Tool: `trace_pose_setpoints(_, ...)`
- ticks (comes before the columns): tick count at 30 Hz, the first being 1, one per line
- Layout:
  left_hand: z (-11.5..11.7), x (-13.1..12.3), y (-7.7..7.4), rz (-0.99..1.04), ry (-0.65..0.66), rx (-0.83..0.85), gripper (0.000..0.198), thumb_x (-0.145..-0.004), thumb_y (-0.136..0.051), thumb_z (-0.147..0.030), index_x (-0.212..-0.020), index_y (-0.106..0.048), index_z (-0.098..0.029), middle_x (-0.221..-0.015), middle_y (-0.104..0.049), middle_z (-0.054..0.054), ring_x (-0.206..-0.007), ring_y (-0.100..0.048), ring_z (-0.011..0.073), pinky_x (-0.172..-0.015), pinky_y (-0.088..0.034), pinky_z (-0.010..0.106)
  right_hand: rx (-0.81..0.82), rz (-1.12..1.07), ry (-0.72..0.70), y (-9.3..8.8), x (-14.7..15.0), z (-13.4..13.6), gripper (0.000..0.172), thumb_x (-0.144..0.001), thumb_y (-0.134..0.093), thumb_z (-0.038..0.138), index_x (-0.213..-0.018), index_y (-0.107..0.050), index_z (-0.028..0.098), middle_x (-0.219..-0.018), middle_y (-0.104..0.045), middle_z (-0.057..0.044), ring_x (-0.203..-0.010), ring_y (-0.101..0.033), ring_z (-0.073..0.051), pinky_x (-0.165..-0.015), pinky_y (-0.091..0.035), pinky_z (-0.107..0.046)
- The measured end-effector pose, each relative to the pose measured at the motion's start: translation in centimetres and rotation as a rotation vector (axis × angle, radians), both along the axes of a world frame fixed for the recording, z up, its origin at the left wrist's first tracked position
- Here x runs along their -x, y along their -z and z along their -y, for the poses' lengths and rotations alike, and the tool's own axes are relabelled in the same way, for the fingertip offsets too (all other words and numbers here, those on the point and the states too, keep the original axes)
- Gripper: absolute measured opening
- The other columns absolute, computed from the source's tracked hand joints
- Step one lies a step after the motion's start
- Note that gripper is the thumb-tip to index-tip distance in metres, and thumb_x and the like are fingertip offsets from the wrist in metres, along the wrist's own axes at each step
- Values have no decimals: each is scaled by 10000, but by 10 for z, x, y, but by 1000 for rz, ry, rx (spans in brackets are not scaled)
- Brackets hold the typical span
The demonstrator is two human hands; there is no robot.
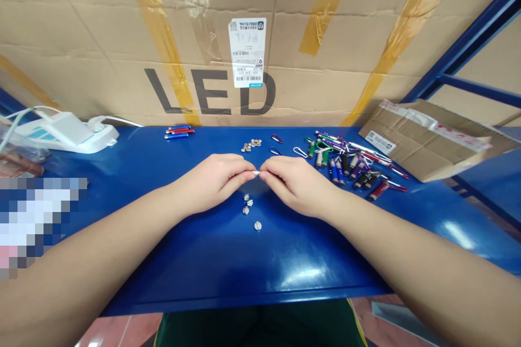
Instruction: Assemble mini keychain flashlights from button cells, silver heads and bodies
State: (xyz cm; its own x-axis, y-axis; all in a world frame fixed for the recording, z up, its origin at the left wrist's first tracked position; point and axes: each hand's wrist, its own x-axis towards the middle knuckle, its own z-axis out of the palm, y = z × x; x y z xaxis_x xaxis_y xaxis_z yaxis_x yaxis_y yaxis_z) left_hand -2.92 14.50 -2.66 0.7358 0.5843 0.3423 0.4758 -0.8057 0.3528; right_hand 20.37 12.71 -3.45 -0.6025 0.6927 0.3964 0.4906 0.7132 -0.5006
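- The silver piece (255,172) is what I see pinched at the center of my view, held just above the table; it is too small for me to make out its exact form.
- The left hand (211,181) and right hand (299,184) are together, with the fingertips of each clamped on the piece from opposite sides.
- Four metal caps (246,202) lie just below the piece on my screen, nearer the person: three in a loose cluster, with the fourth a little farther down.
- The blue table (211,274) runs beneath the piece and both hands.
- A small heap of silver discs (251,145) sits just beyond the piece.
- Colored carabiner clips (275,139) lie beyond the piece and to its right, between the discs and the flashlights.
- Keychain flashlights (345,164) in blue, green, purple, black and red are scattered well to the right of the piece.
- A few slim red and blue tubes (179,131) lie beyond the piece and to its left.
- A white power strip (65,135) sits far to the left of the piece, with a cable running from it.
- A cardboard sheet (423,141) leans far to the right of the piece, against a blue steel rack (459,49).
- A large carton (81,27), printed "LED" and bearing a barcode label (247,52), stands directly beyond the piece.
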Motion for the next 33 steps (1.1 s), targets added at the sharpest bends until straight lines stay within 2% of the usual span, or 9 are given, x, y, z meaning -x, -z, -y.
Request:
trace_pose_setpoints(3,1,0,0,44,37,-68,292,-1084,-469,-302,-1051,-727,-169,-866,-707,40,-820,-664,164,-775,-513,252,223,-153,31,1,4,2,279,-1022,-496,286,-794,-617,181,-744,-616,-15,-678,-531,-141,-684,-425,-292)
trace_pose_setpoints(8,2,1,1,43,76,-203,309,-1094,-438,-300,-1068,-714,-162,-877,-673,59,-817,-633,173,-770,-516,262,966,-519,26,2,12,4,321,-948,-590,402,-717,-568,180,-590,-430,59,-489,-318,-77,-478,-261,-227)
trace_pose_setpoints(11,1,1,0,23,70,-241,322,-1096,-426,-304,-1071,-709,-154,-882,-671,72,-815,-626,181,-769,-522,275,1091,-599,-31,2,13,4,366,-920,-637,454,-696,-527,187,-576,-376,80,-481,-260,-64,-462,-217,-214)
trace_pose_setpoints(13,1,0,-1,15,63,-230,322,-1095,-425,-305,-1074,-708,-154,-891,-678,74,-823,-635,183,-780,-526,278,964,-518,-25,2,10,3,353,-956,-599,443,-721,-536,187,-607,-426,62,-499,-327,-75,-478,-279,-218)
trace_pose_setpoints(18,4,-1,-4,0,30,-65,320,-1093,-430,-314,-1066,-714,-169,-951,-726,63,-884,-678,181,-841,-522,278,426,-168,-37,-4,-1,1,255,-1024,-517,301,-825,-615,175,-742,-604,4,-663,-533,-120,-651,-426,-255)
trace_pose_setpoints(23,8,-3,-11,5,31,231,328,-1078,-454,-388,-1085,-723,-200,-1024,-765,41,-924,-696,187,-870,-515,290,93,-2,-127,-9,-8,0,245,-1042,-525,264,-849,-647,174,-789,-667,-28,-725,-572,-147,-719,-437,-279)
trace_pose_setpoints(27,11,-4,-19,-39,7,495,336,-1062,-464,-413,-961,-702,-198,-892,-720,10,-814,-645,162,-769,-504,264,-96,119,-180,-8,-9,1,291,-1075,-496,270,-839,-632,168,-778,-609,-30,-713,-546,-151,-695,-436,-277)
trace_pose_setpoints(30,11,-2,-22,-16,-18,806,321,-1023,-538,-449,-893,-671,-188,-749,-622,-11,-600,-513,115,-568,-440,230,-258,218,-203,-6,-8,3,310,-1094,-459,260,-865,-646,167,-791,-596,-39,-740,-538,-167,-716,-446,-292)
trace_pose_setpoints(33,9,1,-21,59,-80,1249,364,-914,-685,-544,-858,-666,-185,-604,-436,-53,-454,-271,78,-398,-246,211,-445,335,-240,-6,-5,7,318,-1096,-419,198,-892,-661,167,-825,-626,-62,-774,-525,-193,-728,-440,-321)
